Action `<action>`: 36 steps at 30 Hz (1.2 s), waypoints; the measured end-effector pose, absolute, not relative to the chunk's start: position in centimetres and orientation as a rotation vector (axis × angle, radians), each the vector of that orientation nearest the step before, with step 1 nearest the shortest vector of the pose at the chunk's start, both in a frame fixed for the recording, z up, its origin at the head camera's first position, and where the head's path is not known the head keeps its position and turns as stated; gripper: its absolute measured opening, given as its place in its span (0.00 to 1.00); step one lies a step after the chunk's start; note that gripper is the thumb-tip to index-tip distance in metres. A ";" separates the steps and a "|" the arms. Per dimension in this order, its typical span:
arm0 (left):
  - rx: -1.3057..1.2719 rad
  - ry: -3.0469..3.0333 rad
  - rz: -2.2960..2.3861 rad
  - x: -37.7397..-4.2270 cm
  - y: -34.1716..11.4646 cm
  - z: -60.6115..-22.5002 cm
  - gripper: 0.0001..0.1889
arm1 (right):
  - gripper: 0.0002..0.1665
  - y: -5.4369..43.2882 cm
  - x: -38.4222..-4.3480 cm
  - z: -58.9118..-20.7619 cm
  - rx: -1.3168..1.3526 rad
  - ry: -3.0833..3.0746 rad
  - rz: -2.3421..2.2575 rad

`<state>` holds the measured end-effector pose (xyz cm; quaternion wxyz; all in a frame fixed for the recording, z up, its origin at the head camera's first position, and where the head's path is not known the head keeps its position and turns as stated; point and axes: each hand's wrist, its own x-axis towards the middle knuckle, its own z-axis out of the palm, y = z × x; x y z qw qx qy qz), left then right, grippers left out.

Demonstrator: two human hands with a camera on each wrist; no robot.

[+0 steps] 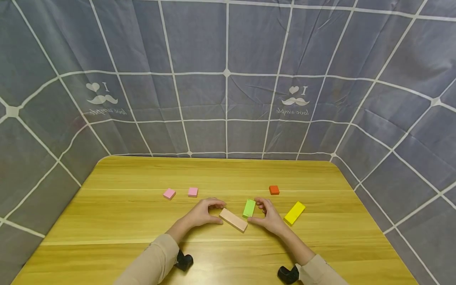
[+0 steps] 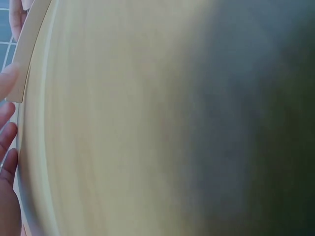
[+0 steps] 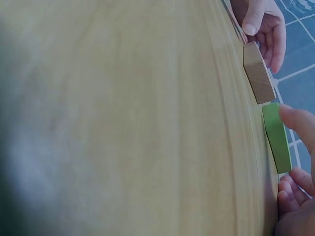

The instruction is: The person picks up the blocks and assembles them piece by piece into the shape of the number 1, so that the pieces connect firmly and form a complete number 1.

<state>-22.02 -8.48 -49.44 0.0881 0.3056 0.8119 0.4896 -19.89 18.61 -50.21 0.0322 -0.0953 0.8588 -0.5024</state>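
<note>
On the wooden table in the head view, a plain wood block (image 1: 233, 220) lies flat and slanted between the two hands. My left hand (image 1: 203, 213) curves beside its left end, thumb and fingers spread apart, without a visible grip. A light green block (image 1: 249, 208) rests just beyond the wood block's right end. My right hand (image 1: 268, 217) spans this green block lengthwise, thumb at the near end and fingertips at the far end. From the right wrist view, the thumb and fingertips meet opposite ends of the green block (image 3: 276, 137); the wood block (image 3: 258, 73) stands close to it.
A yellow block (image 1: 294, 213) lies right of my right hand. Farther back are a small red block (image 1: 274, 190) and two pink blocks, one (image 1: 192, 192) nearer the middle and another (image 1: 169, 194) farther left. A grey checked curtain (image 1: 199, 99) surrounds the table's back and sides.
</note>
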 end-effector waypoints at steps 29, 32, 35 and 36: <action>0.946 2.514 1.406 -22.0 -7.5 -49.7 0.19 | 0.35 18.5 -20.1 -50.3 -0.317 2.703 -1.475; 0.947 2.509 1.414 -22.0 -7.5 -49.6 0.18 | 0.34 18.4 -20.1 -50.3 -0.303 2.701 -1.482; 0.945 2.507 1.417 -22.2 -7.6 -49.9 0.17 | 0.34 18.4 -20.1 -50.3 -0.295 2.697 -1.484; 0.942 2.505 1.418 -22.2 -7.6 -49.9 0.17 | 0.34 18.4 -20.1 -50.4 -0.297 2.694 -1.485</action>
